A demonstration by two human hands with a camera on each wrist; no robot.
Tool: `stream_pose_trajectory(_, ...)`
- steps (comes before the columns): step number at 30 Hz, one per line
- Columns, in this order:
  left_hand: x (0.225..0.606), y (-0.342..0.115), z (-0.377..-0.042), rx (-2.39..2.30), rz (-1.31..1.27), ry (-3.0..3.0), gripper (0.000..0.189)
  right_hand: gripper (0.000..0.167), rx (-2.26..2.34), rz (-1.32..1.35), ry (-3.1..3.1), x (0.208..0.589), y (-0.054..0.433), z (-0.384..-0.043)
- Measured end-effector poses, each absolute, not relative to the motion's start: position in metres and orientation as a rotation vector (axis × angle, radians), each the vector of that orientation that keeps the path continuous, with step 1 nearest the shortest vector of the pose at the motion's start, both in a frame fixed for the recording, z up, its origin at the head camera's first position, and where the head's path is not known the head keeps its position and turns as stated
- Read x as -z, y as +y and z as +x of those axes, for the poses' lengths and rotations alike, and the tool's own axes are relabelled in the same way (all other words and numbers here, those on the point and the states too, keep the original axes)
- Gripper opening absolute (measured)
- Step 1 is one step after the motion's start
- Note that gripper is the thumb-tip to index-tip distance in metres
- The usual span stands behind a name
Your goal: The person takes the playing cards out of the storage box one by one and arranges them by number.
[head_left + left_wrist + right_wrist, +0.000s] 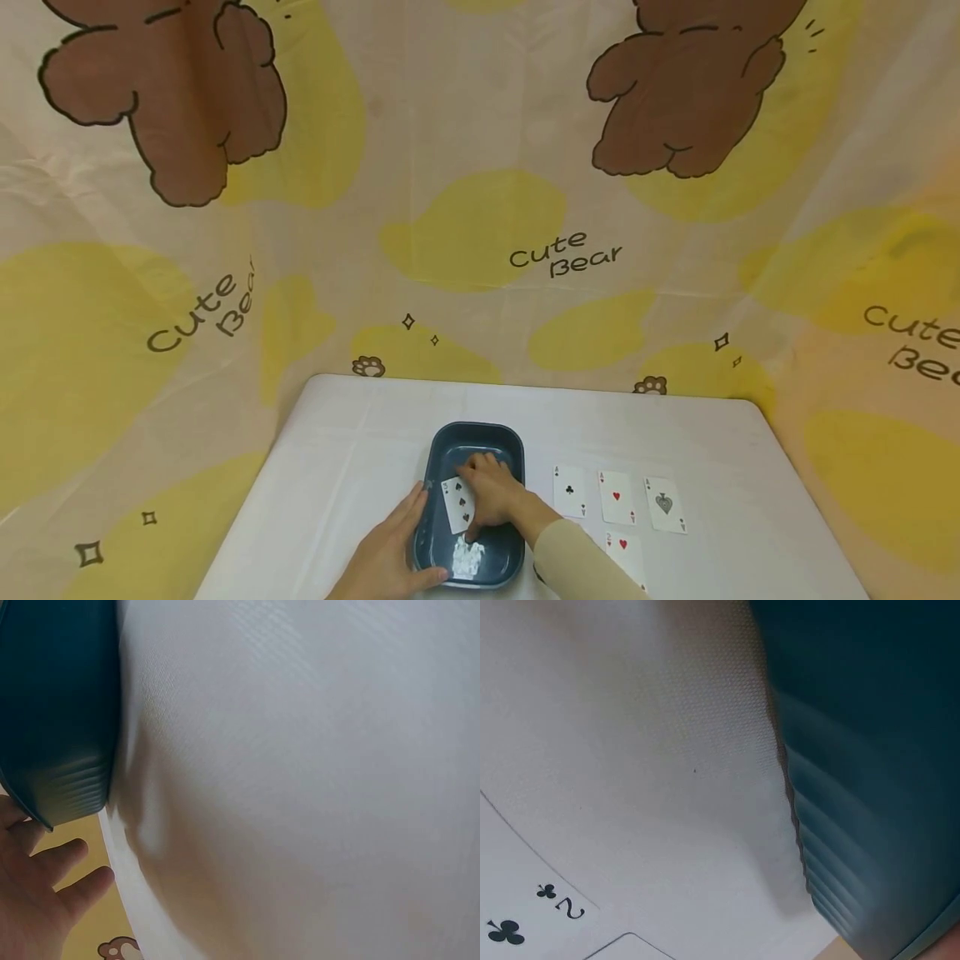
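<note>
A dark blue tray [513, 446] sits on the white table, with a three of spades playing card [459, 502] inside it. My right hand [491, 492] reaches into the tray and grips this card, fingertips at its upper edge and thumb at its lower edge. Part of the card's face is hidden under the hand. Along the tray's left side rests my left hand [390, 542], fingers straight and spread, thumb by the near rim. The left wrist view shows those fingers [64, 859] beside the tray's outer wall [60, 712].
Right of the tray lie an ace of clubs [569, 492], ace of hearts [617, 497] and ace of spades [665, 504] in a row. A two of hearts [625, 554] lies below them, and a two of clubs [525, 915] shows in the right wrist view.
</note>
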State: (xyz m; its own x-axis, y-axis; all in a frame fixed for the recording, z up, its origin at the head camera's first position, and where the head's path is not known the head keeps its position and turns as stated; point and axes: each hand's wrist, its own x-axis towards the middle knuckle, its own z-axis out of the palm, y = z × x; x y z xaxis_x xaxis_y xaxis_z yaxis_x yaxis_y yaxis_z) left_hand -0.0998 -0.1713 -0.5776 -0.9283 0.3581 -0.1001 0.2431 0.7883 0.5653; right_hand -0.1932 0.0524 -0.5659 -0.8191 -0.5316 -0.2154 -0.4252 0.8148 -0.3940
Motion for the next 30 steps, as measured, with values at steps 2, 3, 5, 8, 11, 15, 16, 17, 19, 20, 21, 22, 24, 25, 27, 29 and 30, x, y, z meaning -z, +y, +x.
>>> stream_pose_trajectory(2, 0.5769, -0.171, -0.0997, -0.835, 0.479, 2.775, 0.123, 0.104, 0.479, -0.726, 2.684, 0.5657, 0.0527, -0.1931)
stream_pose_trajectory(3, 0.5767, -0.1709, -0.0997, -0.836, 0.484, 2.775, 0.123, 0.103, 0.48, -0.725, 2.686, 0.5656, 0.0528, -0.1929)
stream_pose_trajectory(5, 0.5762, -0.1706, -0.0996, -0.837, 0.489, 2.776, 0.122, 0.101, 0.48, -0.723, 2.691, 0.566, 0.0531, -0.1928)
stream_pose_trajectory(8, 0.5763, -0.1704, -0.0998, -0.842, 0.495, 2.778, 0.122, 0.098, 0.469, -0.726, 2.696, 0.567, 0.053, -0.1929)
stream_pose_trajectory(11, 0.5779, -0.1707, -0.1001, -0.834, 0.497, 2.787, 0.122, 0.096, 0.459, -0.733, 2.693, 0.5679, 0.0528, -0.1933)
stream_pose_trajectory(15, 0.579, -0.1705, -0.0999, -0.835, 0.48, 2.785, 0.122, 0.093, 0.444, -0.744, 2.688, 0.5667, 0.0527, -0.193)
stream_pose_trajectory(16, 0.5789, -0.1704, -0.0998, -0.84, 0.477, 2.784, 0.122, 0.092, 0.44, -0.747, 2.687, 0.5659, 0.0527, -0.1926)
stream_pose_trajectory(17, 0.5784, -0.1703, -0.0996, -0.843, 0.472, 2.781, 0.123, 0.092, 0.434, -0.751, 2.687, 0.5651, 0.0527, -0.1921)
stream_pose_trajectory(19, 0.5777, -0.1703, -0.0992, -0.848, 0.469, 2.777, 0.122, 0.091, 0.42, -0.763, 2.691, 0.5636, 0.0525, -0.1911)
stream_pose_trajectory(20, 0.5771, -0.1703, -0.099, -0.849, 0.471, 2.775, 0.122, 0.091, 0.414, -0.769, 2.692, 0.5629, 0.0524, -0.1905)
stream_pose_trajectory(21, 0.5766, -0.1703, -0.0988, -0.849, 0.474, 2.776, 0.122, 0.091, 0.407, -0.775, 2.694, 0.5624, 0.0523, -0.19)
stream_pose_trajectory(22, 0.5763, -0.1703, -0.0987, -0.849, 0.477, 2.775, 0.122, 0.091, 0.4, -0.779, 2.695, 0.562, 0.0521, -0.1896)
stream_pose_trajectory(24, 0.5763, -0.1702, -0.0986, -0.845, 0.483, 2.777, 0.121, 0.09, 0.386, -0.786, 2.7, 0.562, 0.052, -0.1892)
stream_pose_trajectory(25, 0.5759, -0.1701, -0.0985, -0.844, 0.486, 2.778, 0.121, 0.09, 0.382, -0.79, 2.7, 0.5622, 0.052, -0.189)
stream_pose_trajectory(27, 0.5761, -0.1699, -0.0985, -0.844, 0.491, 2.783, 0.121, 0.088, 0.379, -0.804, 2.703, 0.5634, 0.0522, -0.1891)
stream_pose_trajectory(29, 0.5762, -0.1698, -0.0987, -0.843, 0.496, 2.788, 0.121, 0.087, 0.379, -0.818, 2.705, 0.5648, 0.0526, -0.1892)
stream_pose_trajectory(30, 0.576, -0.1697, -0.0988, -0.844, 0.498, 2.79, 0.121, 0.086, 0.385, -0.828, 2.707, 0.5661, 0.0531, -0.1894)
